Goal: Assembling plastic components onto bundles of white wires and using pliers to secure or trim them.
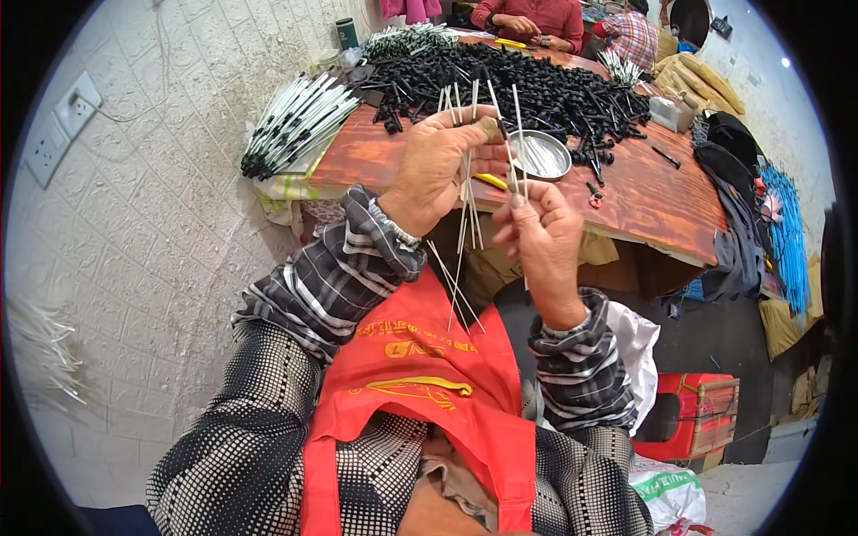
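Observation:
My left hand (436,165) is raised over the near table edge, closed on several thin white rods (471,210) that stick out above and below the fingers. A small dark piece (501,130) shows at its thumb and fingertips, partly hidden. Just to the right and lower, my right hand (547,239) pinches one thin white rod (517,116) between thumb and fingers, the rod standing nearly upright close to the dark piece. Whether rod and piece touch, I cannot tell. More loose white rods (456,290) lie on the red apron (420,322) over my lap.
Black plastic parts (465,76) are heaped on the wooden table (643,192), behind a round metal dish (556,165). Black-tipped white rods (299,121) form a bundle at left. Across the table sits a person in red (559,20). Blue rods (785,237) and a red stool (666,415) are at right.

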Tool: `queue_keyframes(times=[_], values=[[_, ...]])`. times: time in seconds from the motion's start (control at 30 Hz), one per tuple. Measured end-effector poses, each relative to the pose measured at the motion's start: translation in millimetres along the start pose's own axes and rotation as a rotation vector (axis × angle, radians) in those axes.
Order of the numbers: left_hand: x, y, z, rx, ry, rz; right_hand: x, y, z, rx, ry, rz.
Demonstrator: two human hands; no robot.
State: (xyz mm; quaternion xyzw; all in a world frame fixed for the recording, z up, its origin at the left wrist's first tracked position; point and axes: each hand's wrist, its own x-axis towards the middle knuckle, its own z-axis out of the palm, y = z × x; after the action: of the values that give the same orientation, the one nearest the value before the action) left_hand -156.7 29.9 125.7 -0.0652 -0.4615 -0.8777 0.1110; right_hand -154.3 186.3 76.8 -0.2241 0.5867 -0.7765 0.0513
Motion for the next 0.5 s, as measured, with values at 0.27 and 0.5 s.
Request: queue_keyframes(times=[0.27,0.5], values=[[1,3,3,0.036,-0.027,-0.066,1,30,17,-0.181,0.035,-0.171],[23,30,-26,0.191,-0.177,-0.051,-9,18,-9,-0.776,0.080,-0.883]])
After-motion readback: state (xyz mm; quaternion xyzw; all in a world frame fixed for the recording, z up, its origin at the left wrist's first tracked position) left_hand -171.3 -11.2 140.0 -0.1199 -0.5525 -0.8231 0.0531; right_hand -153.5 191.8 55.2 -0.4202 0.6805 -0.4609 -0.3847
